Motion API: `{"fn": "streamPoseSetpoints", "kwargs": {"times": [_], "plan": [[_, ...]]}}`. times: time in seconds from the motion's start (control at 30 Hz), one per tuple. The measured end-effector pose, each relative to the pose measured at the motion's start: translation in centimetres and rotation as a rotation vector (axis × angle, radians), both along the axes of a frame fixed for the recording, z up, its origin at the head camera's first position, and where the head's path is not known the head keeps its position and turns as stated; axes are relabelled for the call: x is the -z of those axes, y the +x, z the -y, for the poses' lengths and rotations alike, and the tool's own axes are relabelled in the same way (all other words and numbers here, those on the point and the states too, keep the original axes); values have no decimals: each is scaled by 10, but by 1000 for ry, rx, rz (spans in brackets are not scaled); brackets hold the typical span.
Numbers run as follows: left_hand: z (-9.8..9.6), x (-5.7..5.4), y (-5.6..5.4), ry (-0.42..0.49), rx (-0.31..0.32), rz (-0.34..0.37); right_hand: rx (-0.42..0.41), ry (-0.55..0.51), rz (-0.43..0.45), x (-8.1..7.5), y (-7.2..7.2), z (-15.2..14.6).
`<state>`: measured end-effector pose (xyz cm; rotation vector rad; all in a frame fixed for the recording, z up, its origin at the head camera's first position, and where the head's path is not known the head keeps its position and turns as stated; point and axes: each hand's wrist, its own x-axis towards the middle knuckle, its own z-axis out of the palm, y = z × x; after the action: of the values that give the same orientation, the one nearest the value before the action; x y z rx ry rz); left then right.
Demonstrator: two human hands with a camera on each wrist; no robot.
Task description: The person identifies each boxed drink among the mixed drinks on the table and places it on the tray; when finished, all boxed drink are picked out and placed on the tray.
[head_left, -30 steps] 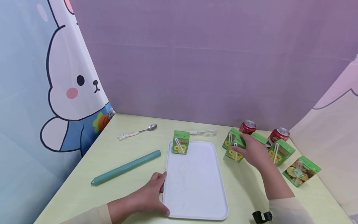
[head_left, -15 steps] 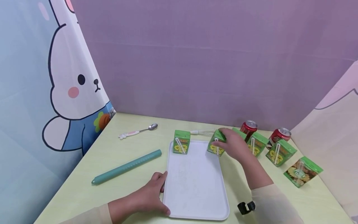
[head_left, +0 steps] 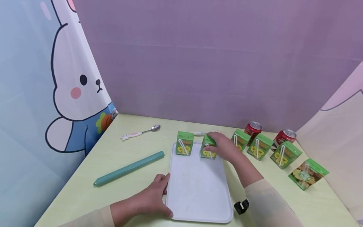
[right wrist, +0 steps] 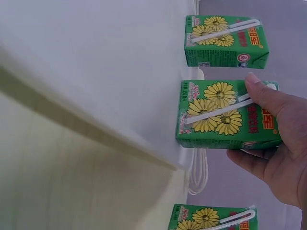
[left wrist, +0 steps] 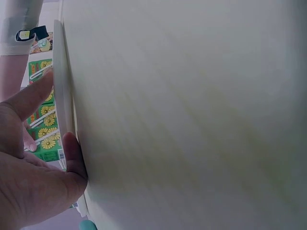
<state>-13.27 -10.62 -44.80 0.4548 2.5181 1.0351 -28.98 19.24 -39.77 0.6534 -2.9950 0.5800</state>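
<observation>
My right hand [head_left: 224,146] grips a green drink carton [right wrist: 216,112] with yellow flowers and a white straw, thumb on its front and fingers behind. This carton stands upright at the far right of the white tray [head_left: 199,189]; in the right wrist view its base meets the tray surface. A matching carton [head_left: 184,144] stands on the tray's far left, a small gap away. My left hand [head_left: 151,197] holds the tray's left edge near the front corner, thumb and fingers against the rim [left wrist: 62,86]. Some left fingers are hidden.
Several more green cartons [head_left: 260,147] stand in a slanted row to the right, the nearest [head_left: 307,174] turned differently. Behind them are two red cans [head_left: 253,130]. A whisk [head_left: 199,133] lies behind the tray. Left of it are a teal rod [head_left: 129,168] and a spoon [head_left: 139,133].
My right hand has carried the carton leftward from the row on the right to the tray's far right end. My left hand stays on the tray edge.
</observation>
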Motion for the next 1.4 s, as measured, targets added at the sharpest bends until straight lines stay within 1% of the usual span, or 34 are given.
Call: {"fn": "streamPoseSetpoints", "kwargs": {"times": [0.13, 0.2, 0.47, 0.63, 0.8, 0.87, 0.97, 1.07, 1.17, 1.27, 1.4], "plan": [[0, 0, 0, -4, 2, -3, 5, 5, 50, -1, -2, 1], [0, 0, 0, -6, 2, -5, 9, 9, 59, 0, -3, 1], [0, 1, -1, -12, 1, -6, 21, -26, 65, 5, -4, -1], [-1, 0, -1, -20, -9, 7, 27, -51, 72, 6, -3, -1], [-1, 0, -1, -6, -3, 8, 31, -63, 72, 8, -1, -3], [-1, 1, -1, 0, -1, 9, 33, -84, 76, 8, -1, -5], [-1, 2, -1, 7, 0, 11, 39, -146, 69, 6, -1, -13], [-2, 3, -1, -1, -2, 16, 64, -225, 40, 0, -3, -25], [-1, 2, -1, -4, -3, 12, 116, -258, -4, -7, -6, -40], [-1, 3, -2, -5, -3, 8, 194, -241, -47, -14, -8, -53], [-1, 4, -2, 0, -3, 9, 274, -172, -101, -19, -9, -70]]}}
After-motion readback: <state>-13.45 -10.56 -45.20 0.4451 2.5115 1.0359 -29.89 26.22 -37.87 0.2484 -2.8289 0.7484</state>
